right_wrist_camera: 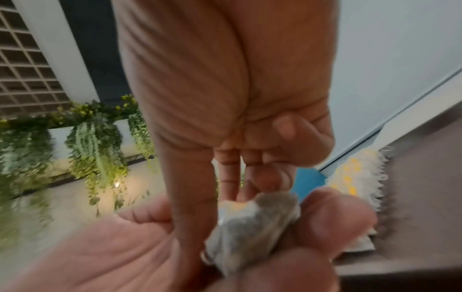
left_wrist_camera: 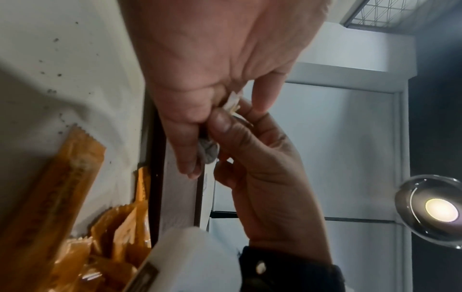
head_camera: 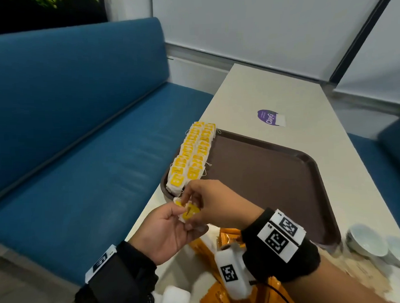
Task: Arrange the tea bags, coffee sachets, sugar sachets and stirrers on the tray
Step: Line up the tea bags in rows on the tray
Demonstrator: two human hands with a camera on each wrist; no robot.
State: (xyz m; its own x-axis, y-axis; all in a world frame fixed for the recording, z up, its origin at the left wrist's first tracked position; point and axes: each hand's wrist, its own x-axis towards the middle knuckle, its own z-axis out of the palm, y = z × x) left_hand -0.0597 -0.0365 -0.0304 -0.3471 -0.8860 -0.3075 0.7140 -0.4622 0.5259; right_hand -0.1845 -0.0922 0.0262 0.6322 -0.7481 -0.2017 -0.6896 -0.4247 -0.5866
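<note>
1. Left hand (head_camera: 167, 227), palm up, fingers (left_wrist_camera: 260, 94) curled under a small white paper tea bag with a yellow tag (head_camera: 188, 211); held just off the near left corner of the tray, above the counter's (head_camera: 249, 90) edge.
2. Right hand (head_camera: 215, 204), reaching in from the right, thumb and forefinger pinched on the same tea bag; both hands touching it, right hand nearer the tray.
3. Flat brown rectangular plastic tray (head_camera: 275, 185), mostly bare; double row of yellow-tagged white tea bags (head_camera: 193, 153) packed along its left rim, long axis running away from the viewer.
4. Key relation, judged: open slot at the near end of the rows, just beyond and slightly right of the fingers; short forward carry needed.
5. Held bag's orientation: tag face up; long axis unclear, bag partly crumpled and hidden by fingers.
6. Orange foil coffee sachets (head_camera: 229, 237) heaped on the counter beneath the wrists, not yet on the tray.
</note>
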